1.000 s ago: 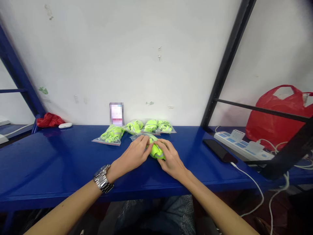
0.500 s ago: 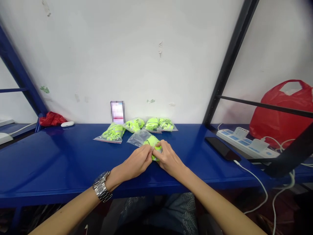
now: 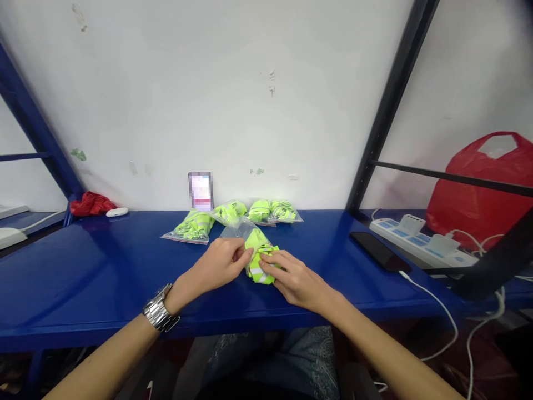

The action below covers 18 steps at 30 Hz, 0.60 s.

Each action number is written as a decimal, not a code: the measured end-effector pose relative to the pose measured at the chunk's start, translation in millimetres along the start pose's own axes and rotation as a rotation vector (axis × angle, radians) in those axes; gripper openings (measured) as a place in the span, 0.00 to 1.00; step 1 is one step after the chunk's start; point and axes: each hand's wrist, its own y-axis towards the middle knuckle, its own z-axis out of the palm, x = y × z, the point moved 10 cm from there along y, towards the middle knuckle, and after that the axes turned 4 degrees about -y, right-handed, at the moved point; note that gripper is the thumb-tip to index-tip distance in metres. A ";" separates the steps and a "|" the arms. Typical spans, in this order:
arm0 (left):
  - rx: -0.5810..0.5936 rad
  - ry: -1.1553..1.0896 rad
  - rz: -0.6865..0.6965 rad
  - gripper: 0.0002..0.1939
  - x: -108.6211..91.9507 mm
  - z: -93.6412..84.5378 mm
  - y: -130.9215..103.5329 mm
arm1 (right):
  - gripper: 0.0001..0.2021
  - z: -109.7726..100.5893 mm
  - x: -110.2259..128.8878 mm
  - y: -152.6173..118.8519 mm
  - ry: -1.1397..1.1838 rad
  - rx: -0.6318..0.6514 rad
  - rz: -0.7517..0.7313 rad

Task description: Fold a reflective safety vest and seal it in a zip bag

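On the blue shelf (image 3: pixel 104 278), both my hands work on one clear plastic bag (image 3: pixel 237 229) with a rolled neon-yellow cloth (image 3: pixel 257 261) partly in it. My left hand (image 3: pixel 216 265), a metal watch on its wrist, pinches the bag's edge beside the cloth. My right hand (image 3: pixel 293 278) grips the cloth's near end with fingers curled round it. Behind them, against the white wall, lie several filled bags of the same yellow cloth (image 3: pixel 191 226).
A small card (image 3: pixel 200 190) leans on the wall. A red cloth (image 3: pixel 89 204) and a white case (image 3: pixel 116 211) lie far left. A black phone (image 3: pixel 378 251), a power strip (image 3: pixel 416 240) with cables and a red plastic bag (image 3: pixel 483 194) are on the right, behind a black post.
The hands have drawn nearer to me with the bag. The yellow cloth now stands taller between them and the bag's clear end lifts behind it.
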 end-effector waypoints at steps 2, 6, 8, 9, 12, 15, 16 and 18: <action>-0.008 0.057 0.070 0.15 -8.7 -7.1 8.4 | 0.22 4.7 10.8 4.1 -0.088 0.026 -0.052; 0.168 0.135 0.182 0.13 -22.1 4.2 29.9 | 0.20 5.8 24.4 11.9 -0.215 0.022 -0.072; 0.233 0.167 0.199 0.14 -24.6 8.3 39.1 | 0.21 6.8 29.5 14.4 -0.255 0.039 -0.075; 0.263 0.188 0.211 0.14 -26.4 10.2 42.7 | 0.21 7.9 32.0 15.6 -0.275 0.056 -0.080; 0.347 0.292 0.230 0.13 -31.7 15.5 50.1 | 0.21 10.5 37.8 20.2 -0.339 0.099 -0.083; 0.434 0.414 0.218 0.11 -34.7 22.7 54.8 | 0.21 12.6 40.9 26.0 -0.371 0.136 -0.078; 0.464 0.437 0.211 0.12 -34.9 25.7 56.0 | 0.21 13.0 41.5 27.7 -0.371 0.142 -0.078; 0.501 0.430 0.207 0.13 -35.9 31.1 58.3 | 0.21 13.7 41.9 30.3 -0.366 0.137 -0.078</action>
